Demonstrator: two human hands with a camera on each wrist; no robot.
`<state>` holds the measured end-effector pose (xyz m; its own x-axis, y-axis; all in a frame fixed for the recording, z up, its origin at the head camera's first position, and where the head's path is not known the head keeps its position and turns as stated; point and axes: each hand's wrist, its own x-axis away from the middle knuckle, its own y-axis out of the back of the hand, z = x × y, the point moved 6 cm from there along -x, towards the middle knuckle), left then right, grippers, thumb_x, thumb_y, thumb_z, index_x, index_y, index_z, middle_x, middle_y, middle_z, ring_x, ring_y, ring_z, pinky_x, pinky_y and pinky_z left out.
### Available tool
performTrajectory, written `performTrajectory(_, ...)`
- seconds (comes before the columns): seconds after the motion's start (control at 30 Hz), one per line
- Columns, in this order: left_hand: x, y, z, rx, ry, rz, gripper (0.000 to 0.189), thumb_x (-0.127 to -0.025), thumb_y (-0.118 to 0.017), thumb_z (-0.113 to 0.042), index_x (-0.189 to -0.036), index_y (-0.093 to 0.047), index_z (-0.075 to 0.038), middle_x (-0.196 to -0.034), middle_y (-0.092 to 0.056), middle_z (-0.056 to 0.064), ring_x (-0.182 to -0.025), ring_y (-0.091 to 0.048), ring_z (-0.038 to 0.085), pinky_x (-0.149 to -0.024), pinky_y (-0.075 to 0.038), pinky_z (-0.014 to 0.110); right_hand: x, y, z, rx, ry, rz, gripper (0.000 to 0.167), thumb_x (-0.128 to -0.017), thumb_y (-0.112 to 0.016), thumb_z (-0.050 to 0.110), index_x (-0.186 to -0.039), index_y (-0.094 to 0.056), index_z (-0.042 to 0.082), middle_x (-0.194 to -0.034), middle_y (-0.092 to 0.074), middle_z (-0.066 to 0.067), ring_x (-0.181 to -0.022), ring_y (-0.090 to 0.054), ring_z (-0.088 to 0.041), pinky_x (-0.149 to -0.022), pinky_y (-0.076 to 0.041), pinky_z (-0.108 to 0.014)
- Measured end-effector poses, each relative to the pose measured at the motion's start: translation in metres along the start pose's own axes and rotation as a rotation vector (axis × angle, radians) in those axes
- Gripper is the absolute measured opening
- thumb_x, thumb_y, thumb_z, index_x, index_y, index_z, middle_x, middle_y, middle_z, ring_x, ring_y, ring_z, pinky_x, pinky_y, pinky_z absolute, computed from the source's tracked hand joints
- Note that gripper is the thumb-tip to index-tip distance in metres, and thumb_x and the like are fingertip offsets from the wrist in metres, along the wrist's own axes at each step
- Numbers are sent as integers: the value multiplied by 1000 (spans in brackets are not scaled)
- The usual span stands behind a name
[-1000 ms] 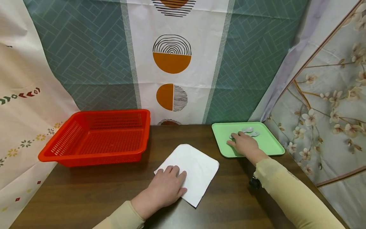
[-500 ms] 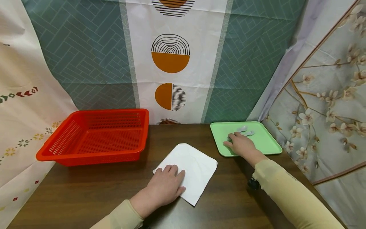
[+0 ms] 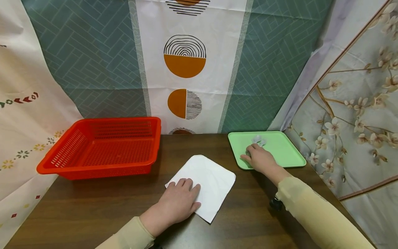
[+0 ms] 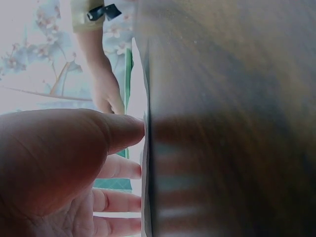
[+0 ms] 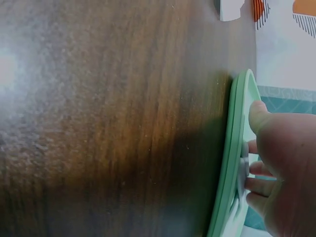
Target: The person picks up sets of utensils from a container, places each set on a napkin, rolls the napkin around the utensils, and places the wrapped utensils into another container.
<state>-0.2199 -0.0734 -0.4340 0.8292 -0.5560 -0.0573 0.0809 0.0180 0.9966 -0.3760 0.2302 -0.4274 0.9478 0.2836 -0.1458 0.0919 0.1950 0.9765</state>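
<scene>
My left hand [image 3: 178, 204] rests on a white napkin [image 3: 211, 181] lying flat on the table; in the left wrist view its fingertips press along the napkin's surface. On the right, my right hand [image 3: 261, 157] reaches down into a light green tray [image 3: 287, 152]. Its fingers [image 5: 259, 185] touch pale grey cutlery [image 3: 258, 140], a spoon and a fork, whose handles are mostly hidden under the hand. The thumb [image 5: 257, 111] stands apart from the other fingers, near the tray rim in the right wrist view.
A red perforated plastic basket [image 3: 152, 159] stands at the back left of the brown wooden table [image 3: 102, 207]. Patterned cloth [image 3: 192, 74] hangs behind the table, with more fabric along both sides.
The spoon and fork have slid left on the tray and swung closer together under my right hand, which moved slightly with them. My left hand stays on the napkin.
</scene>
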Motion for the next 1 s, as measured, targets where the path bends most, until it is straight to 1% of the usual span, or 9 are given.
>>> performTrajectory(0.13, 0, -1, 0, 7, -1, 8, 57, -102, -75, -49, -148, -68, -15, -129, -64, 13, -125, -60, 34, -94, -53, 57, 2, 3, 2, 10, 19, -28, 34, -109, -72, 33, -113, -69, 0, -123, -64, -23, -102, -69, -41, -88, -57, -60)
performTrajectory(0.27, -1, -2, 1, 9, -1, 12, 58, -102, -75, -49, -148, -68, -15, -129, -64, 13, -125, -60, 34, -95, -53, 57, 5, 6, 1, 27, 25, -43, 27, -106, -77, 27, -107, -69, 1, -114, -64, -20, -92, -69, -37, -82, -58, -57)
performTrajectory(0.4, -1, -2, 1, 11, -2, 7, 58, -102, -75, -49, -148, -68, -15, -129, -64, 13, -125, -60, 34, -95, -53, 57, 5, 9, -1, 46, 16, -55, 20, -103, -79, 18, -100, -70, 0, -108, -63, -18, -88, -69, -35, -80, -59, -56)
performTrajectory(0.5, -1, -1, 1, 13, -3, 6, 58, -102, -75, -49, -148, -68, -15, -129, -64, 13, -125, -60, 34, -95, -53, 58, 4, 13, -2, 48, -14, -65, 17, -101, -76, 12, -105, -70, -4, -109, -64, -22, -87, -70, -38, -78, -59, -57)
performTrajectory(0.63, -1, -1, 2, 17, -1, 13, 58, -102, -75, -49, -148, -68, -15, -129, -64, 13, -125, -60, 34, -95, -53, 58, -1, 14, -6, 40, -71, -67, 22, -99, -71, 8, -114, -67, -7, -106, -63, -26, -82, -68, -43, -74, -57, -60)
performTrajectory(0.7, -1, -1, 2, 20, 1, 21, 58, -102, -75, -49, -148, -68, -15, -130, -64, 14, -125, -60, 34, -95, -53, 58, -2, 13, -8, 49, -88, -74, 19, -100, -70, 9, -111, -66, -6, -100, -62, -26, -79, -66, -44, -71, -56, -62)
performTrajectory(0.83, -1, -1, 2, 24, 3, 30, 58, -102, -75, -49, -149, -67, -15, -131, -64, 14, -126, -59, 34, -96, -53, 59, -4, 13, -8, 80, -112, -93, 16, -101, -70, 10, -106, -65, -4, -92, -61, -24, -82, -65, -47, -71, -54, -64)
performTrajectory(1.0, 0, -1, 2, 25, 2, 31, 58, -102, -75, -49, -149, -67, -15, -130, -64, 13, -126, -59, 34, -97, -53, 59, -8, 12, -9, 110, -129, -84, 19, -103, -71, 13, -113, -69, -3, -95, -62, -27, -86, -66, -50, -73, -54, -64)
